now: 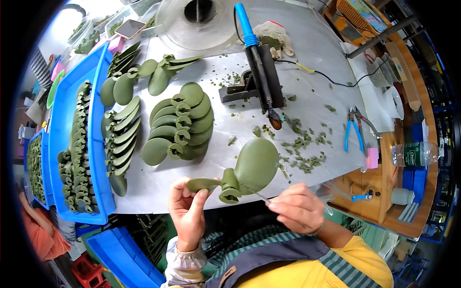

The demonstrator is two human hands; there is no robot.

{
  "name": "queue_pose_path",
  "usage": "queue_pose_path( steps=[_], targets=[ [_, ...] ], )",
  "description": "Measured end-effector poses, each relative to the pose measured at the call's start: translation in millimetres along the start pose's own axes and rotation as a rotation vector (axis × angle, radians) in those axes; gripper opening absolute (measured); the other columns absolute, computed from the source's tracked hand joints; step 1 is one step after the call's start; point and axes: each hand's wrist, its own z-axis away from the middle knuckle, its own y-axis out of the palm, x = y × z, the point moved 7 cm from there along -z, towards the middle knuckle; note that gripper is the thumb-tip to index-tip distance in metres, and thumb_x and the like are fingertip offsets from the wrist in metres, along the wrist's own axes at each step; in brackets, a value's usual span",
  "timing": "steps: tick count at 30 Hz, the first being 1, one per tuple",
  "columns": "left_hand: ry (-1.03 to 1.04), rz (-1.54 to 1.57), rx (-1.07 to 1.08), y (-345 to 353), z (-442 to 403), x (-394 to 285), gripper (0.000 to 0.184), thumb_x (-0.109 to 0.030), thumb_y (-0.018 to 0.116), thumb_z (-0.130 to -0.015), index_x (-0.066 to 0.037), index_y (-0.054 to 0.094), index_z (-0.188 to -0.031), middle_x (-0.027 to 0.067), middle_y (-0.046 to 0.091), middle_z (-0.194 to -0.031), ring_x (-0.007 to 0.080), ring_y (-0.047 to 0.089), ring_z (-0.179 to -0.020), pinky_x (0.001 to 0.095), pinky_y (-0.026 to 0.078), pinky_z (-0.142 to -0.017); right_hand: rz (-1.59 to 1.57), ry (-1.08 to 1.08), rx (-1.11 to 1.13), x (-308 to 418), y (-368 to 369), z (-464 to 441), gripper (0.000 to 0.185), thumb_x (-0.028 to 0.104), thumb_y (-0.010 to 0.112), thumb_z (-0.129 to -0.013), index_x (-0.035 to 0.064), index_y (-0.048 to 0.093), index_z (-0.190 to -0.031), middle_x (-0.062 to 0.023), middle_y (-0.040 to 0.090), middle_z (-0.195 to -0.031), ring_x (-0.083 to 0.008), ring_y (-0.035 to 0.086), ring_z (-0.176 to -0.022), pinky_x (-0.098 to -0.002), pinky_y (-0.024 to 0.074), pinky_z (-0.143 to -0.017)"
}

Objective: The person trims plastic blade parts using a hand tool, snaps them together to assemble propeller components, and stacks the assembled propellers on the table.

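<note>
My left hand (188,211) pinches one blade of a green plastic propeller (259,163) between thumb and fingers, above the table's front edge. The propeller's slotted hub faces me, and its large blade points up and to the right. My right hand (298,207) is closed on a thin metal tool (260,196), whose tip meets the propeller near the hub and lower blade edge. The exact shape of that tip is too small to make out. Beyond my left hand lie stacked green propellers (182,120) in overlapping rows.
A soldering iron (248,33) with a blue handle rests in a black stand (233,93). Green plastic scraps (302,149) litter the table. Blue-handled cutters (354,129) lie at right, near a plastic bottle (414,154). A blue tray (106,192) with propellers stands at left.
</note>
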Motion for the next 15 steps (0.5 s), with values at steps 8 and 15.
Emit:
queue_pose_path(
  steps=[8, 15],
  targets=[
    [-0.191, -0.485, -0.181, -73, -7, -60, 0.031, 0.003, 0.062, -0.097, 0.003, 0.054, -0.127, 0.0092, 0.066, -0.116, 0.0162, 0.063, -0.106, 0.0294, 0.051, -0.095, -0.081, 0.11, -0.135, -17, -19, 7, 0.022, -0.006, 0.063, -0.091, -0.0032, 0.068, -0.112, -0.0168, 0.072, -0.102, -0.0299, 0.069, -0.09, -0.0373, 0.054, -0.077],
    [0.152, -0.852, -0.323, -93, -33, -59, 0.039, -0.002, 0.061, -0.1, 0.005, 0.052, -0.137, 0.0103, 0.061, -0.122, 0.018, 0.061, -0.11, 0.0298, 0.046, -0.099, -0.06, 0.55, -0.642, -67, -57, 17, 0.019, -0.001, 0.069, -0.091, -0.0011, 0.067, -0.11, -0.0145, 0.069, -0.089, -0.0281, 0.065, -0.078, -0.037, 0.0502, -0.07]
  ],
)
